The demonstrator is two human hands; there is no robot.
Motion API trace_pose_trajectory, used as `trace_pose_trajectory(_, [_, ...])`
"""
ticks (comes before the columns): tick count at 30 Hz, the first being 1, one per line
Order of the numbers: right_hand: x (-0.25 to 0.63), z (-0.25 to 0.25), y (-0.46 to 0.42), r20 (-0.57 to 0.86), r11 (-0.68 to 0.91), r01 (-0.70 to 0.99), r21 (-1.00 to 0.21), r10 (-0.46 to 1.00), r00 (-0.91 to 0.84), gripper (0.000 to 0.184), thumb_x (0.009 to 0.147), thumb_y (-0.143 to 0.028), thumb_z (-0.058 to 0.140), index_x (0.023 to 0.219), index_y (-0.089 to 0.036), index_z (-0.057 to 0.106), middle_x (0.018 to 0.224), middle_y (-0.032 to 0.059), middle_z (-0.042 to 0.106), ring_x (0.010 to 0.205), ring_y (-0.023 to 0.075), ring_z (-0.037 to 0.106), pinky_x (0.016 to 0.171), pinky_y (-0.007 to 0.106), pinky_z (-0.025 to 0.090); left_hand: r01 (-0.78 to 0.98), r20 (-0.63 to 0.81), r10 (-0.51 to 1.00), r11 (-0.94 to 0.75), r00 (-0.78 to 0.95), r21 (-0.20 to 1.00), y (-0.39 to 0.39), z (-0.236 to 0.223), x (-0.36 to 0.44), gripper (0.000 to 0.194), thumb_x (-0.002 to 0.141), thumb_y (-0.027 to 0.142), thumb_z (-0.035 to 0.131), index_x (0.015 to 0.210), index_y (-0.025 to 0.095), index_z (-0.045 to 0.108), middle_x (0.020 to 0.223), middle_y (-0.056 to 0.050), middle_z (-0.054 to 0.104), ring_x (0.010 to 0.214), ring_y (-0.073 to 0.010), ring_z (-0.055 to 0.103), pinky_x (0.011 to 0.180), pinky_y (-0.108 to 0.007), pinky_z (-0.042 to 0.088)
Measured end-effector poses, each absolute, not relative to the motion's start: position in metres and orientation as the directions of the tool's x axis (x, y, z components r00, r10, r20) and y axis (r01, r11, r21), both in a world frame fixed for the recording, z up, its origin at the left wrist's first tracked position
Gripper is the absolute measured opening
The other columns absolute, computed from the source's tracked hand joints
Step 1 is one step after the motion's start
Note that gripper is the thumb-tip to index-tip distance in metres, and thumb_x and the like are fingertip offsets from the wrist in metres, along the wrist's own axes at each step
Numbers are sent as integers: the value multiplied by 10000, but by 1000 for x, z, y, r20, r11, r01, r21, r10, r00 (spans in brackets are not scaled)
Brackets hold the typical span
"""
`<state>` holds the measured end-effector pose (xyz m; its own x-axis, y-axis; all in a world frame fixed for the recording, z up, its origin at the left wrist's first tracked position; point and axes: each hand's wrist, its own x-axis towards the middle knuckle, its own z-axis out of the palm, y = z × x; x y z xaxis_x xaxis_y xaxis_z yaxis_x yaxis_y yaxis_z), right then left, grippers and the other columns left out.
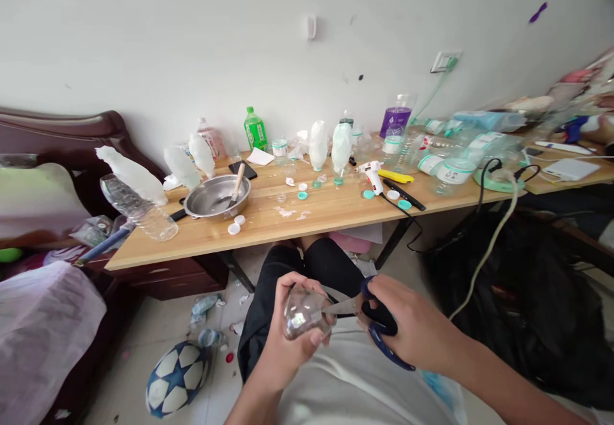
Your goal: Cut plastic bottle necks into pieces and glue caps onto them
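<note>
My left hand [288, 342] is closed around a clear plastic bottle piece [304, 315], held above my lap with its rounded side towards me. In my right hand [407, 316] is a pair of scissors [381, 332] with dark blue handles, my fingers through the loops. The scissor blades point left and meet the right rim of the plastic piece. Whether both blades straddle the rim is hard to make out. Both hands are in front of the table [268, 233], below its front edge.
On the table stand a metal bowl [215, 198] with a brush [237, 185], a glue gun [371, 174], a yellow utility knife [396, 176], white-coated bottles [318, 147] and loose caps. Several clear bottles [453, 170] lie at right near a power strip [499, 181]. A ball [177, 379] rests on the floor.
</note>
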<state>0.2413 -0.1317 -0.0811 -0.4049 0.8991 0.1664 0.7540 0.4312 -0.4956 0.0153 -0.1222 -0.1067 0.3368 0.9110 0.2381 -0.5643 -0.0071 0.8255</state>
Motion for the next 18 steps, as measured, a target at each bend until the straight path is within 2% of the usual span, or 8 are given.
trace_pose_trajectory(3, [245, -79, -128, 185, 464, 766, -445, 885, -428, 191, 734, -120, 566, 831, -228, 443, 815, 19, 553, 759, 184, 530, 663, 287, 419, -621, 150, 884, 181, 442, 763, -123, -106, 14, 554, 761, 425, 752, 1211, 292, 457, 1147, -68, 497, 639, -79, 517, 465, -173, 365])
trace_pose_trajectory(5, [244, -79, -129, 171, 445, 780, -440, 894, -414, 163, 762, -141, 562, 801, -231, 432, 793, 14, 556, 740, 180, 530, 646, 281, 401, -642, 87, 877, 274, 472, 716, -125, -105, 13, 589, 759, 460, 746, 1243, 283, 461, 1135, -66, 493, 605, -55, 478, 427, -148, 318])
trace_pose_trajectory(9, [240, -80, -132, 95, 339, 826, -451, 938, -333, 139, 800, -205, 572, 764, -233, 441, 742, 5, 571, 694, 175, 540, 628, 279, 380, -674, 55, 869, 341, 493, 655, -128, -108, 19, 759, 629, 458, 854, 1252, 298, 452, 1057, -31, 503, 616, -55, 464, 412, -128, 322])
trace_pose_trajectory(11, [239, -80, -134, 40, 273, 844, -462, 957, -287, 126, 811, -241, 577, 775, -235, 457, 737, 2, 580, 678, 175, 539, 624, 280, 380, -673, 88, 891, 267, 444, 690, -127, -110, 24, 760, 617, 378, 878, 1231, 331, 432, 1072, -22, 506, 630, -62, 487, 425, -133, 356])
trace_pose_trajectory(13, [238, -80, -136, -12, 211, 835, -509, 968, -252, 125, 854, -295, 551, 792, -239, 458, 760, 4, 593, 685, 172, 546, 635, 277, 395, -646, 149, 936, 99, 318, 757, -125, -113, 27, 652, 674, 319, 846, 1174, 347, 428, 1100, -15, 501, 633, -65, 519, 452, -155, 400])
trace_pose_trajectory(15, [237, -78, -139, -55, 156, 807, -570, 972, -227, 143, 895, -342, 510, 815, -241, 449, 805, 12, 606, 712, 168, 561, 656, 273, 417, -564, 219, 959, -81, 180, 822, -122, -115, 27, 549, 724, 285, 809, 1122, 334, 433, 1112, -14, 498, 676, -83, 566, 522, -197, 461])
trace_pose_trajectory(18, [233, -76, -144, -91, 105, 774, -625, 975, -205, 149, 911, -376, 488, 868, -237, 453, 864, 32, 615, 760, 178, 584, 697, 282, 448, -387, 321, 946, -277, 53, 880, -121, -117, 24, 494, 752, 261, 783, 1111, 302, 446, 1133, -40, 505, 856, -152, 622, 683, -275, 528])
